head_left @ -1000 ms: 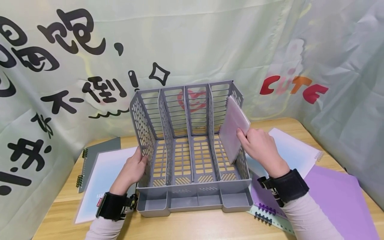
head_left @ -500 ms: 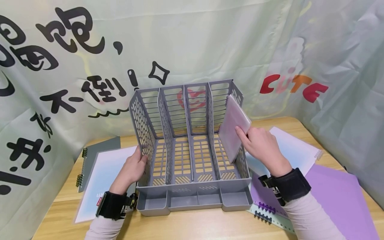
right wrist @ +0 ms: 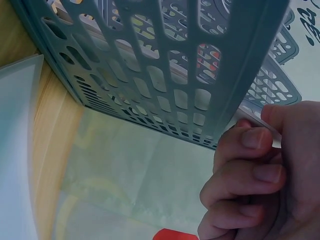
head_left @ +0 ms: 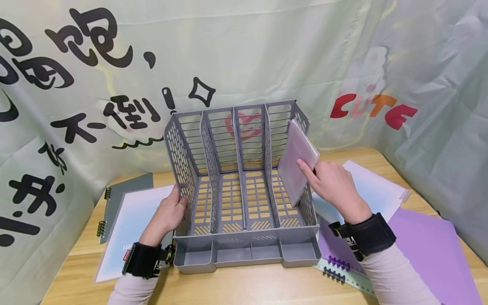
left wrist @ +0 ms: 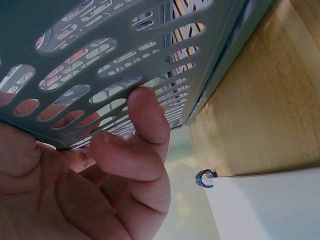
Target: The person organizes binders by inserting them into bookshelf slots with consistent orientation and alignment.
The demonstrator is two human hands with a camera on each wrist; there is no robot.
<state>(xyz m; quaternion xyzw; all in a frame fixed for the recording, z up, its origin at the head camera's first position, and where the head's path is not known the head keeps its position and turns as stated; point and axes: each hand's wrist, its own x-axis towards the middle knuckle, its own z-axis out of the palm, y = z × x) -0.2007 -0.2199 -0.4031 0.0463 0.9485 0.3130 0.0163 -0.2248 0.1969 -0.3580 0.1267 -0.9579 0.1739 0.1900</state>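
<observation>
A grey slotted desk file organizer (head_left: 293, 237) with upright dividers stands in the middle of the table. My left hand (head_left: 166, 215) grips its left side panel; in the left wrist view curled fingers (left wrist: 147, 117) press the panel's outer face, and parts of the hand show through the slots. At the right-hand compartment my right hand (head_left: 335, 184) pinches a thin spiral notebook (head_left: 293, 165) with a pale pinkish cover, thumb on its left face. The notebook stands upright, tilted, inside that compartment. In the right wrist view the organizer's side panel (right wrist: 250, 35) hides most of it.
Left of the organizer lie a dark grey spiral notebook (head_left: 133, 188) and a pale blue-white one (head_left: 133, 220). To the right are another blue-white notebook (head_left: 375, 186), a purple one (head_left: 423, 250) and a pale green one (head_left: 356, 281). A printed cloth (head_left: 267, 55) hangs behind the table.
Almost everything holds still. My right thumb sits slightly further left on the notebook's face, and the notebook's near edge has shifted a touch to the right.
</observation>
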